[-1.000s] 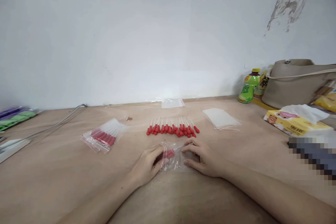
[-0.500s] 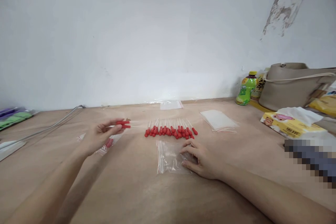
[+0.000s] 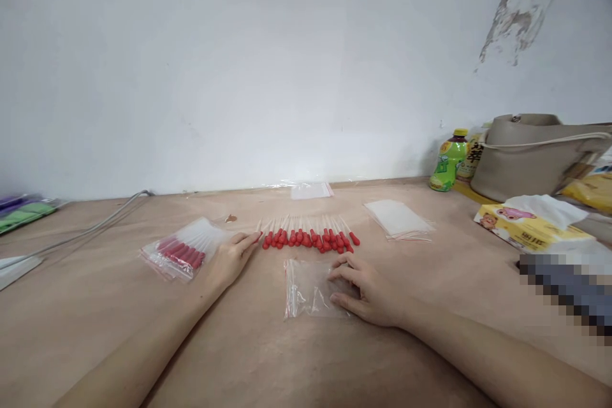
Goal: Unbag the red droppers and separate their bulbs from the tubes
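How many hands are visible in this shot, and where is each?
2. The left hand is at the left end of the loose red-ended sticks; the right hand lies over the right end of the clear bag.

The person's left hand (image 3: pixel 232 261) and right hand (image 3: pixel 362 291) are bare, with slim fingers. The left forearm (image 3: pixel 146 344), in the lower left of the frame, and the right forearm (image 3: pixel 488 350), in the lower right, are bare too, each narrow at the wrist and thicker toward the frame's edge.
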Available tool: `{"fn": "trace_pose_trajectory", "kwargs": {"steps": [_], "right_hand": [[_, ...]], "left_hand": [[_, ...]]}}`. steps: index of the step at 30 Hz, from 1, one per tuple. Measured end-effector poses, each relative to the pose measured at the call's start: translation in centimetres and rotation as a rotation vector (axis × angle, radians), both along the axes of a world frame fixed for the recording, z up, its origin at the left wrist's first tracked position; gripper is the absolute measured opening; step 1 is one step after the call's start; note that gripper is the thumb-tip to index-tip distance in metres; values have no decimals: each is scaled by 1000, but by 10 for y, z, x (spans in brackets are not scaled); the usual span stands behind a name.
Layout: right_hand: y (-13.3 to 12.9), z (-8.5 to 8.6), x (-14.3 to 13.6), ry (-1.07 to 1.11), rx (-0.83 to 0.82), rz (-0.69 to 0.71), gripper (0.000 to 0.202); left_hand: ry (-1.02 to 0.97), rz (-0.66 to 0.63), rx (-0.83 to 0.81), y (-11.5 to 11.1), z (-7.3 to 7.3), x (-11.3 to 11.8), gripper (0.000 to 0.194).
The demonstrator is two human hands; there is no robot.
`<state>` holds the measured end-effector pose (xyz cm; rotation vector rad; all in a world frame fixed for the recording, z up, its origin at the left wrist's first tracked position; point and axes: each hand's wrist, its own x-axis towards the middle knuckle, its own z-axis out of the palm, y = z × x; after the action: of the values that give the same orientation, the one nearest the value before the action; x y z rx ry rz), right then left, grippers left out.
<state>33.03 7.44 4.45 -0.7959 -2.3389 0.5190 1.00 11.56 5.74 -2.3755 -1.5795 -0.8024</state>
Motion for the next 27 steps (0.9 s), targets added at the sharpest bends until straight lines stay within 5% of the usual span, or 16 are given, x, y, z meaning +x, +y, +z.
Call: {"fn": "trace_pose_trajectory", "kwargs": {"steps": [8, 12, 15, 21, 27], "right_hand": [[0, -1, 0, 13, 27, -1, 28], [-1, 1, 0, -14, 91, -35, 29], [-2, 5, -1, -85, 140, -36, 33], [-2, 9, 1, -185, 114, 3, 56], [0, 10, 5, -232, 63, 30, 61]], "left_hand": [[-230, 51, -172, -9, 3, 10, 48], [-147, 35, -4, -22, 11, 17, 38], [-172, -85, 67, -43, 14, 37, 24], [-7, -312, -280, -81, 9, 86, 44], [262, -503, -473, -79, 16, 75, 54]]}}
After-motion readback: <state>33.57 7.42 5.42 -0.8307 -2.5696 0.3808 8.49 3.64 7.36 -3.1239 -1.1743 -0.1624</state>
